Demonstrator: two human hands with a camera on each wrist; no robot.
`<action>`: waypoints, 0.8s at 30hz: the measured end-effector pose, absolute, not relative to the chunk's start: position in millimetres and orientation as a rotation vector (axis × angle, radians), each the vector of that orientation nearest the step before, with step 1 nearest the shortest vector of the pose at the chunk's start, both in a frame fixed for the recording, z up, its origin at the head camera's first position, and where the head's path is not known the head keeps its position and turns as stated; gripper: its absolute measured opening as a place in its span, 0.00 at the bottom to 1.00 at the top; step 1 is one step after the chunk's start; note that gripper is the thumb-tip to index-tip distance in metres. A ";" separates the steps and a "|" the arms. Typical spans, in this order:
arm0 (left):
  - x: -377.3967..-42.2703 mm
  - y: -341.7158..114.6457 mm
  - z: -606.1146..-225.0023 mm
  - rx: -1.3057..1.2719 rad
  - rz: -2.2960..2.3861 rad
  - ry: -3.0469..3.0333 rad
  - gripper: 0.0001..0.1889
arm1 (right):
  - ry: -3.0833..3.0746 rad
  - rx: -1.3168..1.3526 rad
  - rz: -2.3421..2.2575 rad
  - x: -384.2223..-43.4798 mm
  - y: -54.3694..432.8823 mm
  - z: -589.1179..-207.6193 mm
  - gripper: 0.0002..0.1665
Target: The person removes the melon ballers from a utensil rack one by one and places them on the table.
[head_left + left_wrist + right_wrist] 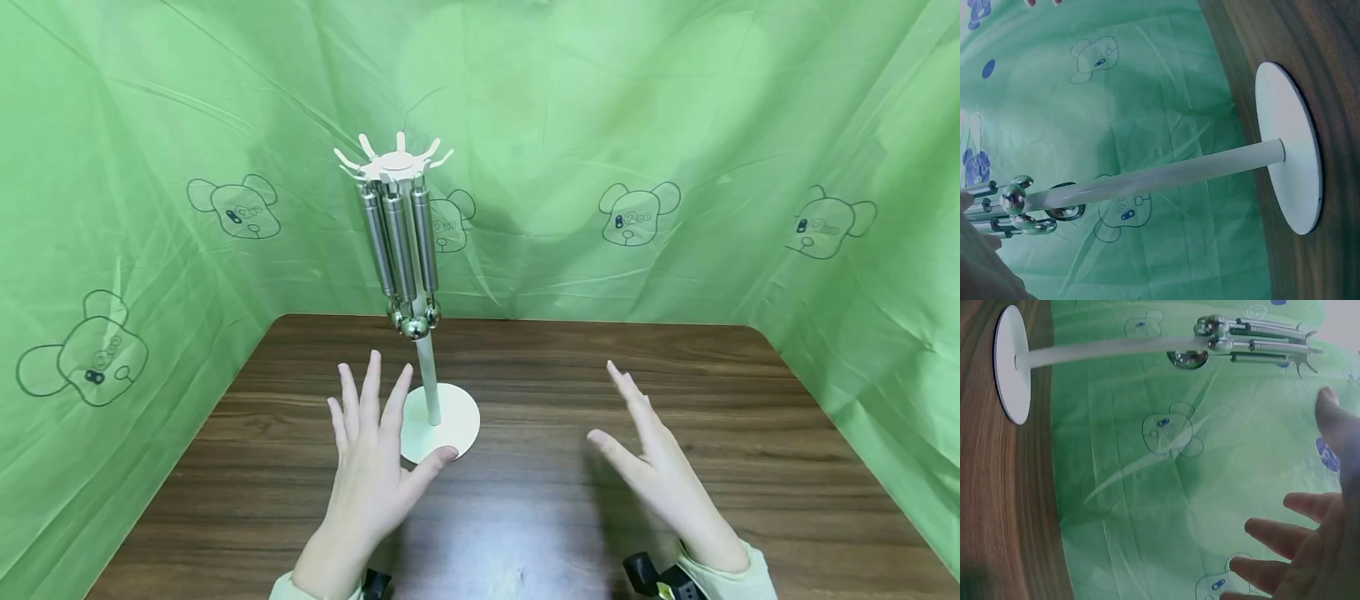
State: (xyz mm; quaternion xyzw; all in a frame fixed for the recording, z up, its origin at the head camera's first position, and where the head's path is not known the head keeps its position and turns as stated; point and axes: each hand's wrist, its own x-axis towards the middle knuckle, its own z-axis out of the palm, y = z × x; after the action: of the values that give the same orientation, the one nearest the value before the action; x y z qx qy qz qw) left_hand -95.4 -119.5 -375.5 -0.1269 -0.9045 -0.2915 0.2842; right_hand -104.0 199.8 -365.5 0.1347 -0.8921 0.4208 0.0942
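A white stand with a round base and a crown of curved hooks stands on the table left of centre. Several metal tools hang from its hooks, with cylindrical handles up and shiny rounded ends down; their exact kind I cannot tell. My left hand is in front of the stand, fingers straight and spread, overlapping the edge of the white base in the head view. To the right, apart from the stand, my right hand extends with straight fingers and thumb spread away. Neither hand holds anything.
The brown wood-grain table is enclosed at the back and sides by green cloth printed with bear heads. Black wrist devices sit at the pale green sleeves.
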 end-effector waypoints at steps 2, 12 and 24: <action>-95.9 -119.9 -373.8 -0.372 -0.798 -2.360 0.50 | -2.607 0.422 1.257 -103.8 197.3 -364.5 0.46; -96.1 -123.6 -363.2 -0.416 -0.834 -2.254 0.51 | -2.303 0.609 1.412 -107.0 186.0 -362.1 0.40; -107.8 -126.7 -339.0 -0.510 -0.886 -2.097 0.48 | -2.169 0.749 1.707 -110.3 175.6 -353.6 0.34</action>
State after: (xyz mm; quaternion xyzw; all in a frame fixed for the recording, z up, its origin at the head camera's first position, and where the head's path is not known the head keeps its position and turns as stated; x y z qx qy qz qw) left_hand -107.8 -126.7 -339.0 -0.2008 -0.8264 -0.3492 0.3935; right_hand -110.3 175.6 -353.6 0.2592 -0.7508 0.5910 0.1405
